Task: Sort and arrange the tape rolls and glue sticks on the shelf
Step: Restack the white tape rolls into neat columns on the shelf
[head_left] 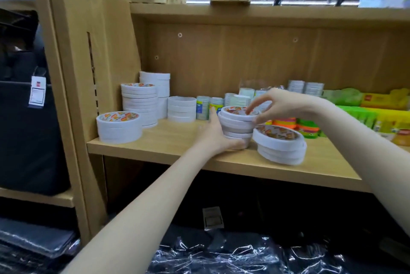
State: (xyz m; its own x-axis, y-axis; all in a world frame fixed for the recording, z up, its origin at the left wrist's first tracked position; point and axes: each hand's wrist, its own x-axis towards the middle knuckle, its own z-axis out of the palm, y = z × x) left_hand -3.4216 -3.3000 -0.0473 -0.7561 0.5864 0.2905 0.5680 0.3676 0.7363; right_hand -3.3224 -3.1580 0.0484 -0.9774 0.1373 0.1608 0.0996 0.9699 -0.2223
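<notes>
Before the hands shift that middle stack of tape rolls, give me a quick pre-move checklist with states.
1. Left hand braces the side and base of the middle stack of white tape rolls: ok.
2. Right hand fingertips on the stack's top roll: ok.
3. Stack straight: not ok, rolls are offset.
4. Neighbouring short stack of white tape rolls on the right stable: not ok, it leans near the front edge of the wooden shelf.
5. Bare shelf space to the left of the stack: ok.
6. Small glue sticks behind clear of the stack: cannot tell.
</notes>
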